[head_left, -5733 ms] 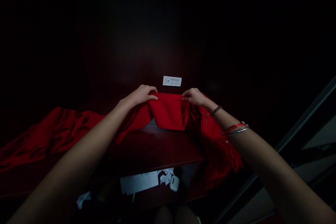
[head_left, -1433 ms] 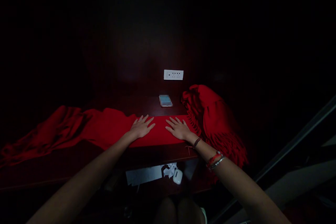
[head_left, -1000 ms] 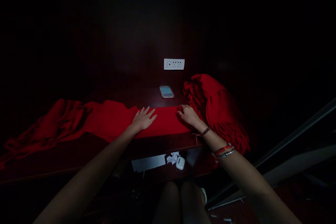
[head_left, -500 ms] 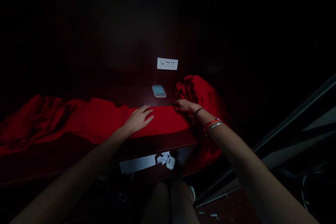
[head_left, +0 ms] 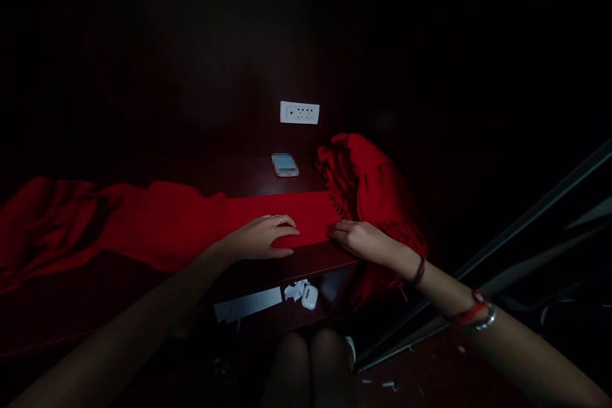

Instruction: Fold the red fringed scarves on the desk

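Observation:
A long red scarf (head_left: 191, 223) lies across a dark wooden desk (head_left: 296, 264). Its fringed end (head_left: 368, 185) is bunched up at the right and hangs over the edge. My left hand (head_left: 261, 239) is at the scarf's near edge, fingers on top and thumb beneath, with red cloth between them. My right hand (head_left: 358, 239) is just to the right, with curled fingertips closed on the near edge where the flat strip meets the bunched end. That wrist wears bracelets.
The room is very dark. A white wall socket (head_left: 299, 112) sits behind the desk, with a small blurred blue object (head_left: 285, 165) below it. A white earbud case (head_left: 309, 297) and papers (head_left: 248, 305) lie on a lower shelf. My knees (head_left: 310, 363) show below. A slanted metal rail (head_left: 502, 255) runs at the right.
Both hands lay flat on the scarf, then the right went to the far edge. Now both have drawn back to the near edge and closed on it.

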Demonstrator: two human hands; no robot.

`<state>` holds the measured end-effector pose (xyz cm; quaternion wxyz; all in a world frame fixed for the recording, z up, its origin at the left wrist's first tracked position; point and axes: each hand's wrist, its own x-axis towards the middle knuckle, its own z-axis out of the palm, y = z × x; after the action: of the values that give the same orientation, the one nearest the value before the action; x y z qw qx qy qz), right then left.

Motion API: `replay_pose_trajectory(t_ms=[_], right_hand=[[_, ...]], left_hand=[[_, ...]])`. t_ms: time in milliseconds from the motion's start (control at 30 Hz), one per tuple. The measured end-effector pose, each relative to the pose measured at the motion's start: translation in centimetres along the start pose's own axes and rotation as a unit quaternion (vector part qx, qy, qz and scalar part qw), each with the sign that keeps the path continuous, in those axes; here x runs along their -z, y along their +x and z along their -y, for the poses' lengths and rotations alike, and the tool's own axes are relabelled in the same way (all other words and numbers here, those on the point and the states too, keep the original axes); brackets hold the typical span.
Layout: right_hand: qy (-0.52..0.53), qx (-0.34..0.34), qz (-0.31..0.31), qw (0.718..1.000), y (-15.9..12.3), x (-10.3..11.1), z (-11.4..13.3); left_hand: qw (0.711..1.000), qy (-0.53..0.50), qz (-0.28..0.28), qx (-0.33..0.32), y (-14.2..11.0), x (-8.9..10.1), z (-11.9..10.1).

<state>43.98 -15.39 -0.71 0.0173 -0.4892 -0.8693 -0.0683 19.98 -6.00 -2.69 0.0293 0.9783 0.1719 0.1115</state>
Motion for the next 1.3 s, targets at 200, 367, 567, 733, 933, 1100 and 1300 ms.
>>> replay_pose_trajectory(t_ms=[200,367,567,733,933,1100,1300], right_hand=[[-0.111,0.030,-0.027,0.993,-0.6,-1.5,0.3],[-0.133,-0.025,-0.082,0.987,0.1,-1.3,0.5],[-0.134,-0.052,-0.089,0.986,0.5,-1.5,0.4],[-0.123,-0.038,-0.063,0.990,0.1,-1.9,0.7],[-0.068,-0.045,-0.027,0.996,-0.8,-1.4,1.0],[-0.007,-0.086,-0.031,0.996,-1.3,-1.3,1.9],[-0.022,-0.287,-0.074,0.955,-0.8,-0.8,3.7]], left_hand=[[0.998,0.044,-0.005,-0.050,0.1,0.0,-0.8],[0.994,0.102,-0.024,-0.031,0.1,0.1,-1.1],[0.983,0.181,-0.010,-0.025,0.5,-0.4,-1.8],[0.980,0.186,0.006,-0.065,0.4,-0.5,-1.9],[0.998,0.012,-0.004,-0.068,0.2,0.5,-1.7],[0.993,-0.115,-0.029,-0.021,1.8,1.2,1.0],[0.995,-0.029,-0.061,0.080,7.2,1.3,5.6]])
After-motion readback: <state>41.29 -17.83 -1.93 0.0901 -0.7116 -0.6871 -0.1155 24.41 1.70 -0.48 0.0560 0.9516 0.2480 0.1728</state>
